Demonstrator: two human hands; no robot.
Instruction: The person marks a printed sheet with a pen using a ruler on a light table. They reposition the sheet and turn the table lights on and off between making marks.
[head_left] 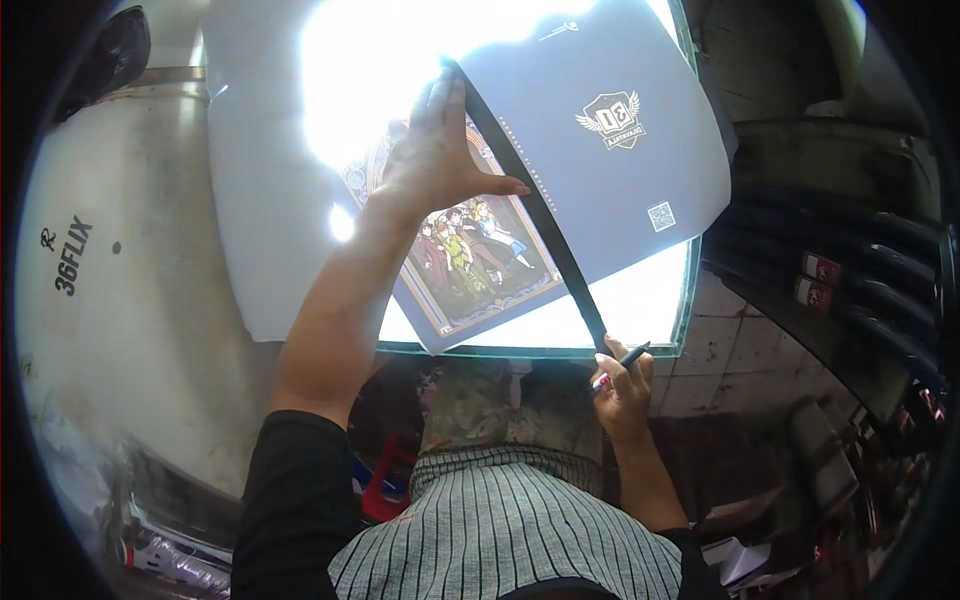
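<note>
My left hand (430, 155) lies flat with its thumb spread out, on a dark blue printed sheet (640, 120). Its thumb touches a long, straight black ruler-like strip (545, 215), which crosses the sheet diagonally. The fingertips blur into strong glare at the far end of the strip. At the strip's near end, by the glowing table's front edge, my right hand (625, 400) is closed around a slim, dark, pen-like tool (634, 353). A small pink and white piece shows between its fingers. Left of the strip, the sheet carries a colourful framed picture (480, 255) of several cartoon figures.
Bright light comes through the glass-topped table (650, 315), which has a greenish edge. A pale sheet (265, 220) covers its left side. Further left stands a whitish surface (120, 250). Dark rolls or tubes (850, 240) lie at the right. A red stool-like object (385, 485) is below.
</note>
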